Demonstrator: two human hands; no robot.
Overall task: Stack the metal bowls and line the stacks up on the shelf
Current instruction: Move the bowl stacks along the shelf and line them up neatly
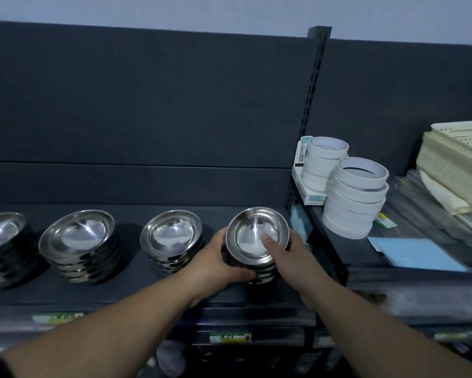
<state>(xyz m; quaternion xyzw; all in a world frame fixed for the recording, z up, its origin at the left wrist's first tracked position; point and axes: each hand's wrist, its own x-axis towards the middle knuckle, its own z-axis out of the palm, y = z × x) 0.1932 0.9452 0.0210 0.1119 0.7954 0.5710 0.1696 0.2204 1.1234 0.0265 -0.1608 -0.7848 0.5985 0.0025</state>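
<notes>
Several stacks of shiny metal bowls stand in a row on the dark shelf [136, 291]. The rightmost stack [252, 236] sits between both hands. My left hand [215, 259] grips its left side, thumb curled along the lower bowls. My right hand [286, 253] holds its right side, with the thumb resting inside the top bowl. To the left stand a second stack [172, 236], a third stack [78, 238] and a fourth stack [3, 241] cut off by the frame's left edge.
A slotted upright post [312, 105] divides the shelving. On the right bay stand two piles of white tape rolls [354, 197], a blue sheet [417, 253] and cream plastic trays [455, 165]. Price labels [229, 337] line the shelf's front edge.
</notes>
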